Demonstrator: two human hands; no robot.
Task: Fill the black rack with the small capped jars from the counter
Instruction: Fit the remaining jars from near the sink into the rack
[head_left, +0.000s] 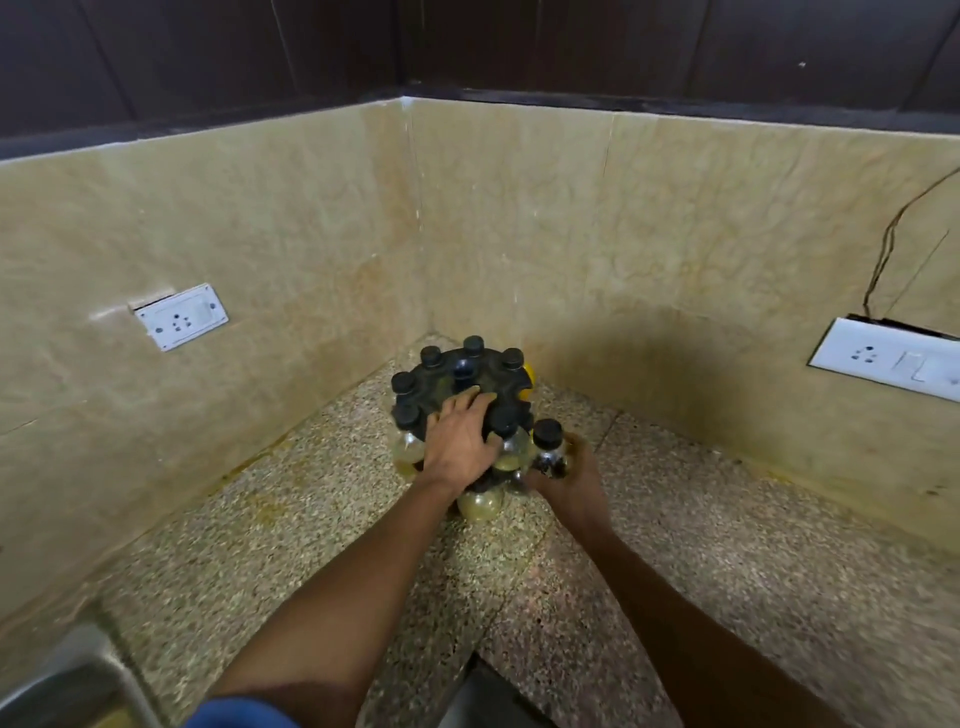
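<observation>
Jars with black caps ring the black rack (441, 379), which stands on the speckled worktop (291, 525) deep in the corner where the two beige stone walls meet, at about 12 o'clock from the person. Capped jars sit in the rack's rim slots at roughly 8 (406, 414), 10 (402, 383), 11 (430, 356), 12 (474, 345) and 1 o'clock (512, 358), and lower down a jar of yellowish-green powder (480, 504) shows at the rack's near side. Something yellow (528, 375) peeks out behind the rack at 2 o'clock.

The left hand (460, 441) lies flat on top of the rack, its grip apart, fingers straight and pressing on the black top. The right hand (569, 475), at the rack's 4 o'clock edge, has its grip clamped around a dark-filled jar (548, 449) with a black cap, held upright just beside the rack's rim and touching a neighbouring clear jar (511, 447); whether it sits in a slot I cannot tell.

A white wall socket (181, 317) is set in the left wall at 10 o'clock, and a white socket-and-switch plate (888, 358) in the right wall at 2 o'clock, with a thin wire (893, 228) running up from it. A steel sink corner (72, 680) shows at 7 o'clock, beside a blue sleeve (239, 714).
</observation>
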